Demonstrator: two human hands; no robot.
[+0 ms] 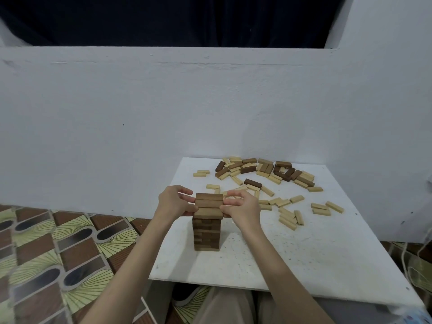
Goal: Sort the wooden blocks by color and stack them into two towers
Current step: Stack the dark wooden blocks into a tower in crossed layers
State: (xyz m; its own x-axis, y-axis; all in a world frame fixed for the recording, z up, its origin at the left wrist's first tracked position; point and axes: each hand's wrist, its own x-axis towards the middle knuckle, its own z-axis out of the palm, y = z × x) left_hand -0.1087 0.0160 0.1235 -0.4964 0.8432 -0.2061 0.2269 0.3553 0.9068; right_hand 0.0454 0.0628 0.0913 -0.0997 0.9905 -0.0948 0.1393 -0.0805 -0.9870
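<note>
While both hands square top layer of dark tower at board's near-left: left hand and right hand pinch block ends; press evenly, release gently. Pale blocks unsorted.

Dark tower, left hand, right hand pinching top row (both ends), loose blocks behind
</note>
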